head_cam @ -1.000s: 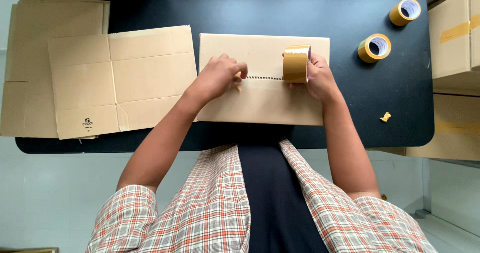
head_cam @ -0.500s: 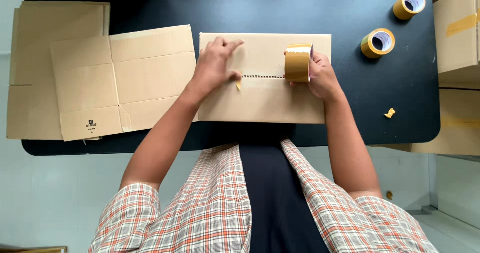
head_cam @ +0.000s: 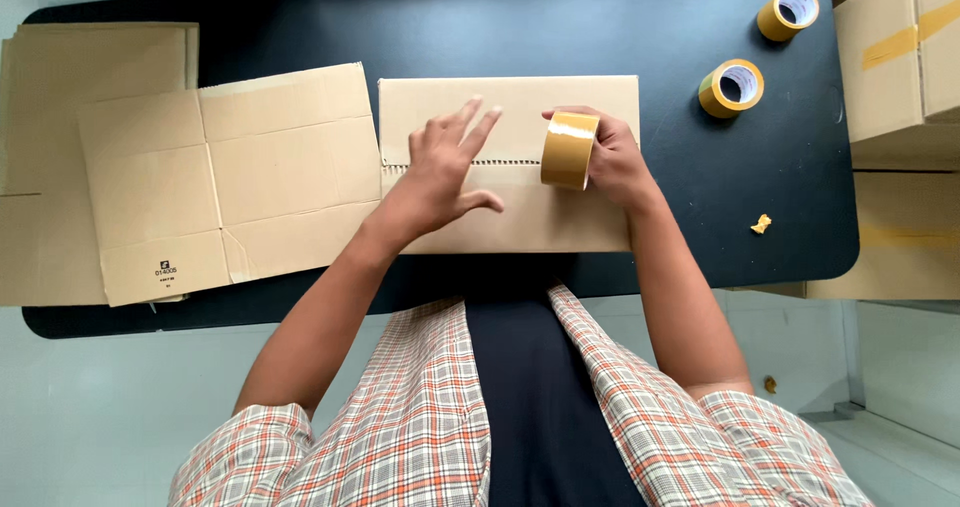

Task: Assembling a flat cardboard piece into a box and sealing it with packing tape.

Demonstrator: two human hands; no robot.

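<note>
As seen from my head, looking down: entries run from my body outward.
Clothing: my plaid shirt [head_cam: 420, 417] fills the near edge, open over a dark front.
Left hand: my left hand [head_cam: 440, 172] lies flat on the folded box [head_cam: 520, 217], fingers spread and fanned toward the far edge, thumb out to the right; it grips nothing.
Right hand: my right hand [head_cam: 612, 162] is closed around a tape roll [head_cam: 568, 150], holding it upright on its edge against the box top, at the right end of the seam.
Folded box: plain brown cardboard, lying on the counter [head_cam: 600, 27] directly before me, its two flaps meeting along a centre seam [head_cam: 500, 163] that runs left to right between my hands.
Flat cartons: an unfolded carton [head_cam: 220, 182] lies just left of the box, touching its edge, atop further sheets [head_cam: 60, 97].
Scrap: a small yellowish crumb [head_cam: 761, 224] sits on the counter right of my wrist.
Spare rolls: two more rolls [head_cam: 732, 87] [head_cam: 789, 12] rest at the far right.
Stacked boxes: taped cartons [head_cam: 900, 57] stand beyond the counter's right edge.
</note>
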